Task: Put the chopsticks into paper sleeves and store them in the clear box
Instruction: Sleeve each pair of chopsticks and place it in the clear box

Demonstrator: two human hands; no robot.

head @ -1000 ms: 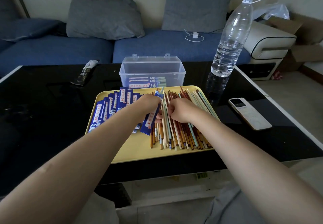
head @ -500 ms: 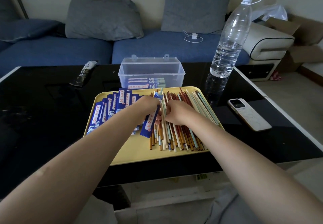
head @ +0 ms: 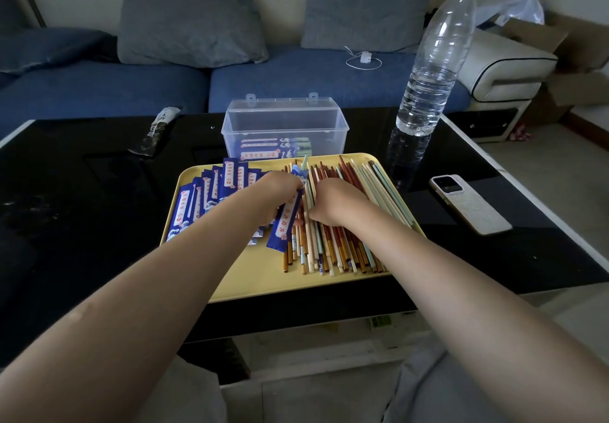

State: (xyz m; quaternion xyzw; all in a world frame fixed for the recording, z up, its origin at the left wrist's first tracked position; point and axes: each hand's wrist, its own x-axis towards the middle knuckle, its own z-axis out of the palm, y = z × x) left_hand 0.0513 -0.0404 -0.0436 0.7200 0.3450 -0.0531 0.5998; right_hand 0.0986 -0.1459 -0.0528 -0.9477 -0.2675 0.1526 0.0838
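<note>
- Head view: left hand (head: 280, 196) grips a blue paper sleeve (head: 287, 221), its long axis running up-frame with a chopstick tip poking out on top.
- Right hand (head: 336, 203), fingers curled, rests on the loose chopsticks (head: 342, 244) just right of it; its grip is hidden.
- Clear box (head: 283, 129) stands open above the yellow tray (head: 263, 277), nearer the left hand.

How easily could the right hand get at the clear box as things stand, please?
Probably easily: the clear box stands open just beyond the tray, and nothing lies between it and the right hand.
</note>
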